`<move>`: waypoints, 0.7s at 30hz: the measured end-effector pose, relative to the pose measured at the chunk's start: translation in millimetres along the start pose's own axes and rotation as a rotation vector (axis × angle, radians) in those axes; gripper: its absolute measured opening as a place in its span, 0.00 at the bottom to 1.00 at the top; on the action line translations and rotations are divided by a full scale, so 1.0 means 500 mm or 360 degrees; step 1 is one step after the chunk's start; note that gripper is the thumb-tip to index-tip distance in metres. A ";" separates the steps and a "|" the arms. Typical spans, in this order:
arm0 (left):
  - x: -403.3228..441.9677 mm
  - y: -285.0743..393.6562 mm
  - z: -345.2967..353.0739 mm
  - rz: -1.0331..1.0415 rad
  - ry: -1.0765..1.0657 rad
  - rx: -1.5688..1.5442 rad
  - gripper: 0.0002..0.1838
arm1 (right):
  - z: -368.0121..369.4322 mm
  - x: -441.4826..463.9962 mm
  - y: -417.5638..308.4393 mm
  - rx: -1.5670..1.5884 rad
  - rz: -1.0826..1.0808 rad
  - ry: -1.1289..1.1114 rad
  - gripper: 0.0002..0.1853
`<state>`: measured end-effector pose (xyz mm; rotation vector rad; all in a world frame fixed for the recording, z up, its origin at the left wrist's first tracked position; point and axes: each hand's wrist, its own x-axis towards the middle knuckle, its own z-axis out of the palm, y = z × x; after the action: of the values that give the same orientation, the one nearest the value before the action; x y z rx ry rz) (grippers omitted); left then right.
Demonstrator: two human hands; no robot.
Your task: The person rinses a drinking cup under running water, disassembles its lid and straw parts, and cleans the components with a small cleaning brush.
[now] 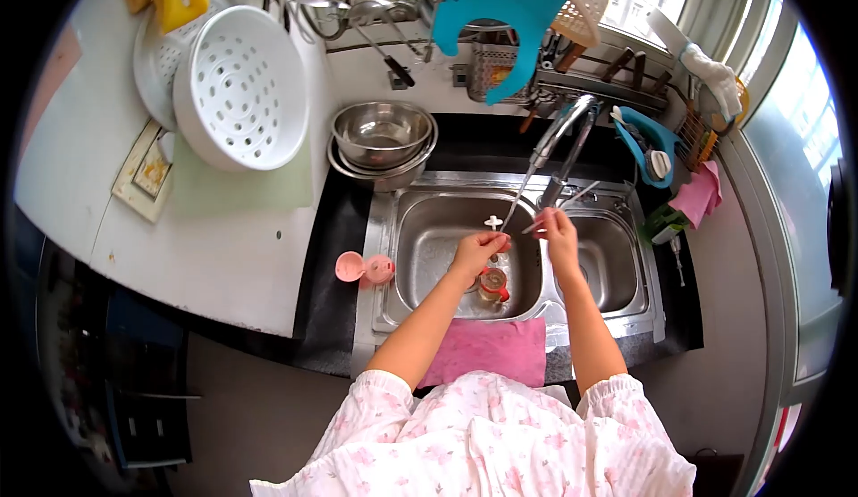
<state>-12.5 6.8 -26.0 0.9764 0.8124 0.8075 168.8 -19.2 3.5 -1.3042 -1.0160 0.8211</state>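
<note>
Bright daylight enters from windows ahead and right of the hands [523, 240]; black, curved edges surround the fisheye view.

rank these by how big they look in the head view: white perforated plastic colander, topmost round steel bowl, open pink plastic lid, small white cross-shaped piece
Largest to smallest, as they look:
1. White colander
2. Topmost steel bowl
3. Open pink lid
4. White cross-shaped piece
</note>
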 end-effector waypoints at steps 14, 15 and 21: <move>-0.095 -0.037 -0.145 0.0125 0.0217 0.0137 0.10 | -0.173 0.150 0.134 -0.0403 0.0251 0.0341 0.16; -0.112 -0.028 -0.173 0.0099 0.0310 -0.0018 0.10 | -0.162 0.144 0.129 -0.0387 0.0192 0.0376 0.15; -0.196 0.053 -0.247 0.0061 0.0872 -0.0661 0.10 | -0.051 0.030 0.103 -0.0156 0.0137 0.0116 0.14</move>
<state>-169.9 -22.3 -22.0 0.3991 1.0370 1.2460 201.4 -8.7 -45.3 -1.4599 -0.9575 0.7907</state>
